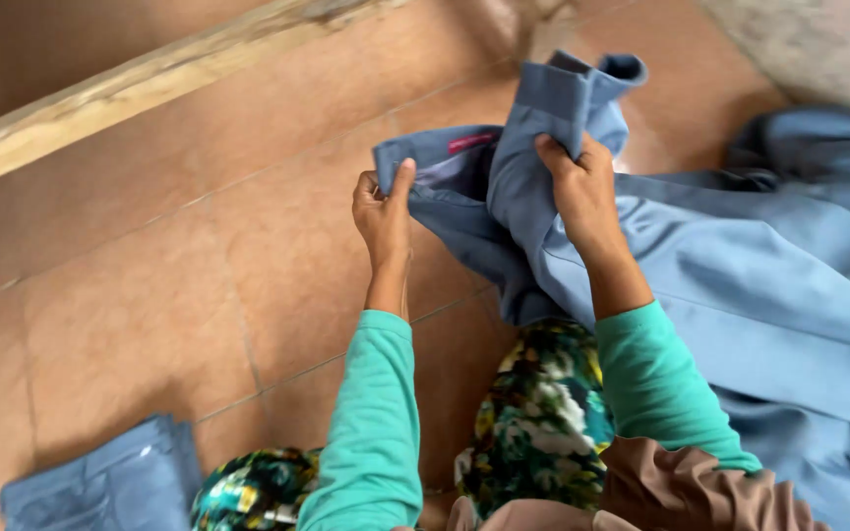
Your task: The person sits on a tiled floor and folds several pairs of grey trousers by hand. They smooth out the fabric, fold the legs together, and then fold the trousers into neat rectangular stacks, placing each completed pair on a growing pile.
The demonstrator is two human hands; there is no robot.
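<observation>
Presently, left hand (382,211) pinches the waistband edge of the blue garment (700,285), grip clamped; right hand (582,192) clutches a bunched fold, likewise clamped. Garment is raised above the tiled floor (150,285), remainder trailing right. Folded blue cloth (100,487) lies apart, lower left.

soft daylight | faint shadows on tiled floor (150,295) | sharp, edges slightly blurred

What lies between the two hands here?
In the head view, blue garment fabric spans from the left hand to the right hand, with a pink label on it.
</observation>
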